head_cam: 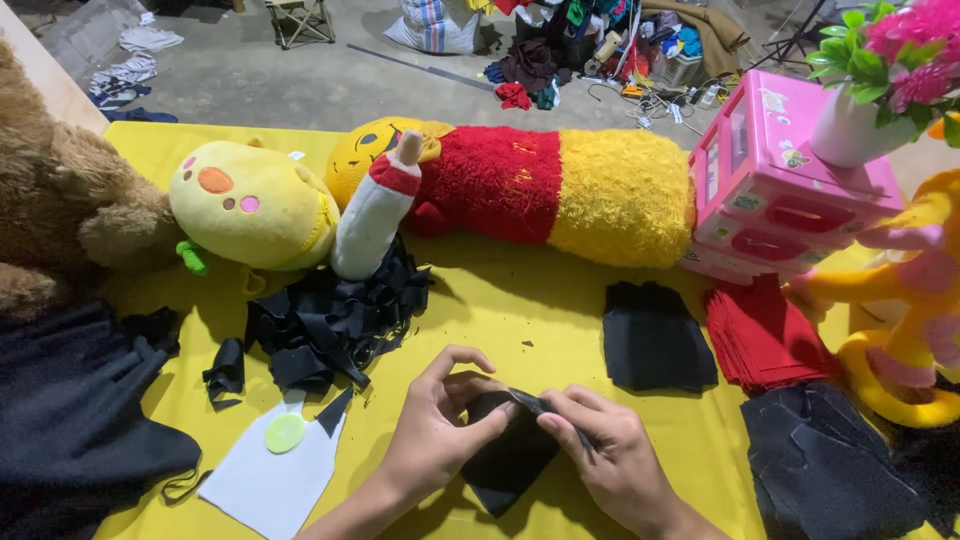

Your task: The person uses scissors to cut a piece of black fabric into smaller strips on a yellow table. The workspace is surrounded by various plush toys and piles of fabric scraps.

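Both hands meet at about six o'clock in the view, low on the yellow tablecloth (520, 310), and share one small piece of black felt (508, 455). The left hand (435, 435) grasps the felt's upper left edge, thumb on top and fingers curled over it, while the right hand (610, 450) pinches the upper right edge between thumb and forefinger, folding a narrow strip of it upward; the rest of the piece lies flat on the cloth between the two wrists. At about eight o'clock from the hands lies a white felt sheet (265, 480) with a pale green disc (285, 433) resting on its top edge. A loose heap of black fabric scraps (330, 320) sits at ten o'clock, just under a long red and yellow plush bolster (540, 185) that stretches across the twelve o'clock side. Beside the bolster's head, a yellow round-faced plush toy (250, 205) leans against a brown teddy bear (60, 200) at the nine o'clock edge. At one o'clock from the hands is a neat stack of black felt squares (655, 335), with a stack of red felt squares (760, 335) just beside it at two o'clock. A pink plastic drawer box (770, 180) stands behind them, carrying a white vase of pink flowers (880, 90). Dark fabric (830, 460) lies at four o'clock.
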